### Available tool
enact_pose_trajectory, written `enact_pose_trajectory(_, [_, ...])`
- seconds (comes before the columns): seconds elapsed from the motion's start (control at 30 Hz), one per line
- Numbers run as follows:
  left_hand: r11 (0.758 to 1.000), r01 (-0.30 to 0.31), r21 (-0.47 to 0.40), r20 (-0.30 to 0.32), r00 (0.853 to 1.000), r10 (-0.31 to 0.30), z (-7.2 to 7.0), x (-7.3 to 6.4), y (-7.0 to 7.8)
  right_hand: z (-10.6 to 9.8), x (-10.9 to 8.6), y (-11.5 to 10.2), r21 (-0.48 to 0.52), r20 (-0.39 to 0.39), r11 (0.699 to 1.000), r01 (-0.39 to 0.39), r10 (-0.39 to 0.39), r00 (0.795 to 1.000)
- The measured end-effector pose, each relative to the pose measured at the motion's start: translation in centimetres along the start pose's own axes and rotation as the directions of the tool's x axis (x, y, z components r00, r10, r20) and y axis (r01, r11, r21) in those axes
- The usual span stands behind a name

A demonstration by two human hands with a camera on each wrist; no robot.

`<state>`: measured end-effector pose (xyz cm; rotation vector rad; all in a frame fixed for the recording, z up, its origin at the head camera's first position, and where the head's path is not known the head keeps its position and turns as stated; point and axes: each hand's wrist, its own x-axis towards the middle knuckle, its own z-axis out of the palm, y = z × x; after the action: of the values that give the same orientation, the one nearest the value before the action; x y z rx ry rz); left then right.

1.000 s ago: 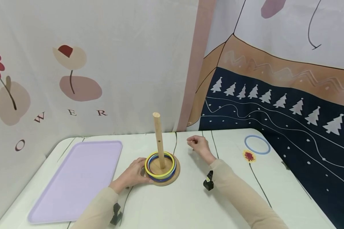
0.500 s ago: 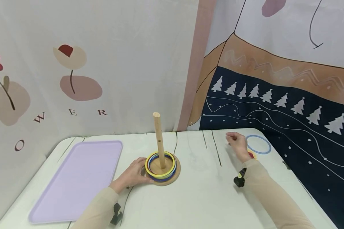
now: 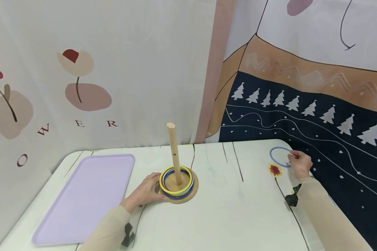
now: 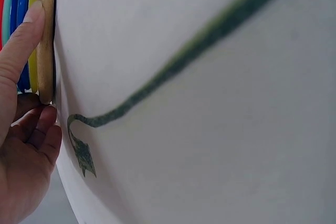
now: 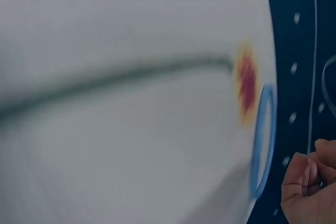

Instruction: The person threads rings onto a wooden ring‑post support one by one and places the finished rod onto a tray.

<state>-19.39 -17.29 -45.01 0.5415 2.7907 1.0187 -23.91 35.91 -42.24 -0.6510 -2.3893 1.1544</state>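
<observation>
A wooden ring-toss stand has an upright peg on a round base. Several coloured rings lie stacked around the peg, a yellow ring uppermost. My left hand holds the stand from its left side. In the left wrist view its thumb lies across the blue and yellow rings to the base's edge, other fingers curled at the lower rim. A light blue ring lies at the table's far right corner. My right hand, fingers loosely bent, overlaps its right edge; in the right wrist view a gap shows between them.
A lilac tray lies on the left of the white table. A printed flower marks the cloth near the blue ring. Printed curtains stand behind and to the right.
My right hand has moved right across the table, from beside the stand to the light blue ring's right edge. The left hand and the stand have stayed in place.
</observation>
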Motion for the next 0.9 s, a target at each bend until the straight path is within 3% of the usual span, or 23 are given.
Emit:
enact_pose_trajectory(0.13, [1.000,-0.002,-0.004,0.001,1.000,0.002,0.0,0.0,0.0,-0.8,0.8,1.6,-0.031,-0.040,0.999,-0.008,0.007,0.999])
enact_pose_trajectory(0.4, [1.000,0.013,-0.009,0.005,1.000,-0.013,-0.1,0.0,0.1,-1.2,1.5,3.3,-0.081,0.004,0.993,-0.083,0.084,0.996])
enact_pose_trajectory(0.9, [1.000,0.011,-0.001,-0.005,1.000,-0.011,0.1,-0.3,0.3,-0.8,2.1,3.3,-0.198,0.054,0.978,-0.060,0.072,0.996])
